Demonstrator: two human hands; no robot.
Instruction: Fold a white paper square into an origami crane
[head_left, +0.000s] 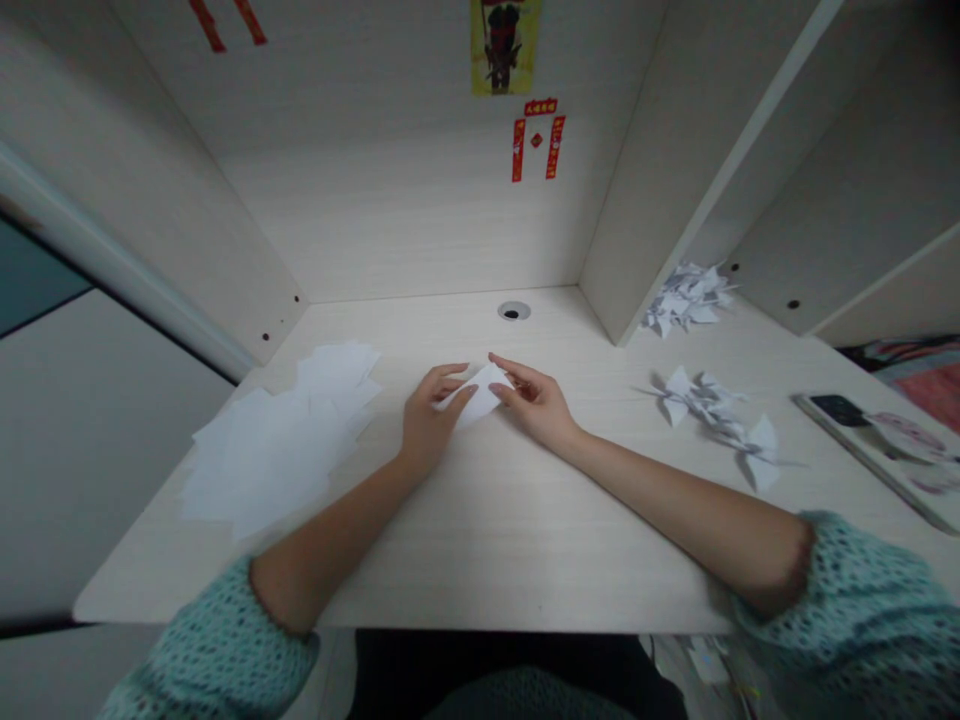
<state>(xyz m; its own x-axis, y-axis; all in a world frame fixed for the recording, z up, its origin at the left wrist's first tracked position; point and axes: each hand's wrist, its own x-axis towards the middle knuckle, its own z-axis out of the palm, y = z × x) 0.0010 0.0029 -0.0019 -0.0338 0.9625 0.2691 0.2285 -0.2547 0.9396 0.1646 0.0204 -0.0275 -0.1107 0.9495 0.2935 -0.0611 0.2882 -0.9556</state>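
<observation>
A small white sheet of folded paper (480, 392) is held between my two hands over the middle of the desk. My left hand (437, 412) pinches its left side, thumb on top and fingers bent behind. At its right edge my right hand (537, 398) grips it between thumb and fingers. Left of my hands lies a spread pile of white paper sheets (281, 440). On the right are several folded white paper cranes (709, 405), with a larger heap of folded paper pieces (686, 298) behind them.
A phone (892, 450) in a decorated case lies at the desk's right edge. A round cable hole (514, 311) sits near the back panel. An upright divider (645, 200) stands at the back right, and red paper strips (536, 140) are stuck to the back panel.
</observation>
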